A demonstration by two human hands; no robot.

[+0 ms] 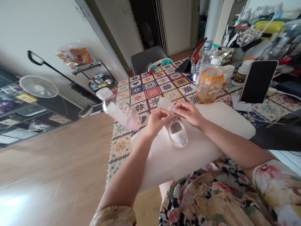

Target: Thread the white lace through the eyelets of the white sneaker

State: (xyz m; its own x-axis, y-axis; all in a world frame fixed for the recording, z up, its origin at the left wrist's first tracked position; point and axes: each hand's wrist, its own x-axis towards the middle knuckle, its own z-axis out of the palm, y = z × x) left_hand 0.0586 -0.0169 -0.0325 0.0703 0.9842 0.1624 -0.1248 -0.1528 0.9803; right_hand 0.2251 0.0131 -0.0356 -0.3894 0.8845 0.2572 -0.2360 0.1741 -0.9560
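Observation:
My left hand [159,121] and my right hand [188,114] meet over the white mat [199,150], both with fingers pinched together. Between their fingertips is thin, see-through plastic, apparently the gathered part of a clear plastic bag [164,103] that bulges out behind the fingers. Right below the hands lies a small white rounded device [181,138] with a grey screen and dark bluish marks near its front end. Whether the device is inside the bag or under it, I cannot tell. The exact grip is partly hidden by the fingers.
A tilted-looking clear bottle with a white cap [122,113] stands left of the mat. Behind the mat's right side are an orange-labelled bottle [210,83], a clear water bottle [204,59] and a phone on a stand [258,81]. A patterned tablecloth [152,92] covers the table.

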